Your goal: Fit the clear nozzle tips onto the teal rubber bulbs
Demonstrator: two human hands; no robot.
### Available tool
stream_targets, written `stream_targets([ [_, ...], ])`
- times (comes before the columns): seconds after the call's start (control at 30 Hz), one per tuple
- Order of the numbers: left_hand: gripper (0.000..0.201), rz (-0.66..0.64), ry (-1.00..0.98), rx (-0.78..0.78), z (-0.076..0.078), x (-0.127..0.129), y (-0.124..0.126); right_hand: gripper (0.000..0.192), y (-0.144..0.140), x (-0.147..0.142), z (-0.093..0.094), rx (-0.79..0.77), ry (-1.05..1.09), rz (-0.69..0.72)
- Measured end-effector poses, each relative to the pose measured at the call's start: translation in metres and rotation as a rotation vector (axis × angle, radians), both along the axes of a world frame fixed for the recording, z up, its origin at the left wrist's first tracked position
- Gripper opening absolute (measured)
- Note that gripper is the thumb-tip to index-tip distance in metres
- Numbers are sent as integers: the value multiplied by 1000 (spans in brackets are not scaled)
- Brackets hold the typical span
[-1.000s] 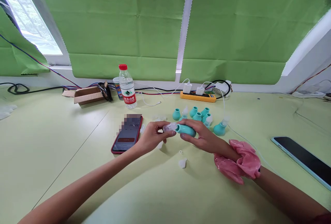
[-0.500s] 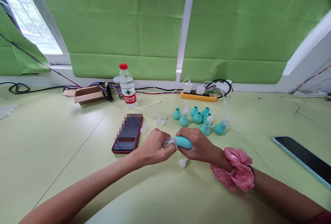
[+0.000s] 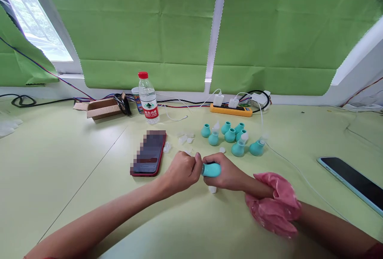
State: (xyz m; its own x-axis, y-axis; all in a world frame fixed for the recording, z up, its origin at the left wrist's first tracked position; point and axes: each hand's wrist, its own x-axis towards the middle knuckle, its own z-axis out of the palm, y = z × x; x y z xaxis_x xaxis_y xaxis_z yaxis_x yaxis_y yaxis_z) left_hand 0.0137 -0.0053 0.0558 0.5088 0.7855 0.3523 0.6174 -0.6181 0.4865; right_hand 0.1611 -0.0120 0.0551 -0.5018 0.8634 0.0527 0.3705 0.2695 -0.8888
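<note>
My right hand (image 3: 223,171) is wrapped around a teal rubber squeeze bulb (image 3: 212,170), held sideways above the table. Its neck points left into my left hand (image 3: 186,170), which is closed in a fist around the clear plastic tip joined to the bulb; the fingers hide most of that tip. A small white translucent nozzle (image 3: 212,189) lies on the table just below my right hand. Beyond the hands stand several more teal bulbs (image 3: 230,135), some with clear tips fitted, such as the bulb (image 3: 238,148) nearest my right hand.
Loose clear plastic pieces (image 3: 183,138) lie left of the bulbs, beside a red-cased phone (image 3: 149,153). A water bottle (image 3: 149,101), a cardboard box (image 3: 104,108) and an orange power strip (image 3: 231,110) stand along the back. Another phone (image 3: 353,181) lies at right; a white cable (image 3: 295,167) crosses the table.
My left fist has closed further over the clear tip, which showed between the hands before. My left thumb has turned upward, and the hands sit closer together around the bulb's neck.
</note>
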Motion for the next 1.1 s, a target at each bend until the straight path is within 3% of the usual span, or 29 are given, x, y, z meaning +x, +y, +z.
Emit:
stream_targets([
  [0.13, 37, -123, 88, 22, -1, -1, -1, 12, 4, 2, 1, -515, 118, 164],
  [0.2, 37, -158, 91, 19, 1, -2, -2, 12, 3, 1, 2, -622, 182, 207],
  [0.33, 44, -86, -65, -107, 16, -9, 7, 9, 3, 1, 11, -653, 370, 151],
  [0.4, 47, 4, -123, -138, 24, -15, 16, 19, 6, 4, 17, -684, 496, 85],
  [0.47, 44, 66, -1, -118, 28, -20, 26, 27, 9, 8, 22, -693, 581, 18],
  [0.57, 34, 113, 393, -78, 20, -25, 34, 25, 15, 13, 24, -612, 625, -34],
  [0.63, 31, 80, 571, -75, 9, -24, 34, 22, 17, 14, 21, -538, 622, -29],
  [0.7, 25, 18, 614, -84, 0, -22, 33, 19, 18, 13, 18, -478, 588, -16],
  [0.83, 12, -68, 400, -199, 5, -23, 34, 17, 20, 12, 13, -383, 478, -36],
  [0.97, 18, -58, -177, -394, 33, -31, 36, 19, 19, 12, 11, -286, 377, -70],
  [1.1, 24, -178, -627, -629, 49, -29, 27, 22, 16, 10, 11, -142, 292, -131],
])
